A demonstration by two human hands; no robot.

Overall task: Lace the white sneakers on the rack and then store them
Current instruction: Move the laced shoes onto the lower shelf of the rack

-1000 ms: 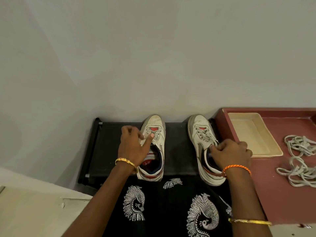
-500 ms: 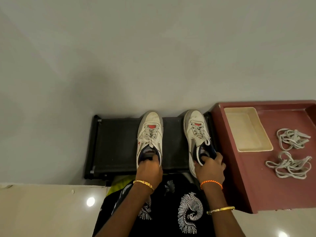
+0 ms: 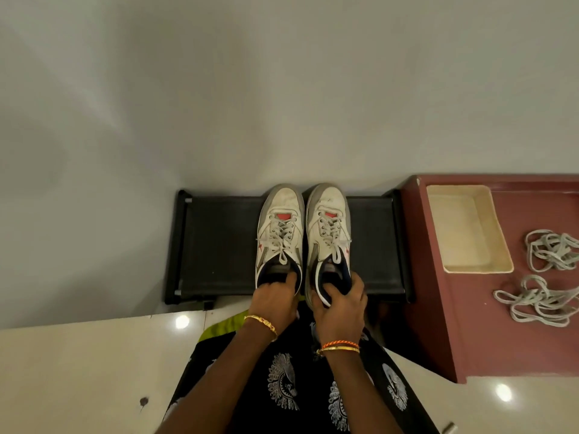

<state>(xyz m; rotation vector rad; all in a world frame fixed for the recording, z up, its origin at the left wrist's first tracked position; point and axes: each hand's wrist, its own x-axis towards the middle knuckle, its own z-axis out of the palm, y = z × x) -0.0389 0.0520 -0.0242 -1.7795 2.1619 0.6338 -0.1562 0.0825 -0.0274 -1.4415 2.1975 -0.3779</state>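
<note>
Two white sneakers stand side by side, toes to the wall, on the black rack (image 3: 219,245). Both are laced with grey-white laces. My left hand (image 3: 274,300) grips the heel of the left sneaker (image 3: 280,220), thumb inside the collar. My right hand (image 3: 341,303) grips the heel of the right sneaker (image 3: 329,220), fingers curled over its collar. The two shoes touch or nearly touch along their inner sides.
A maroon table (image 3: 438,308) stands right of the rack, carrying a cream tray (image 3: 434,227) and two bundles of loose grey laces (image 3: 551,250) (image 3: 535,302). A plain wall lies behind the rack. Glossy floor tiles (image 3: 78,371) lie below.
Both hands went from the laces to the heels. The two sneakers came together at the rack's middle. The camera pulled back and higher.
</note>
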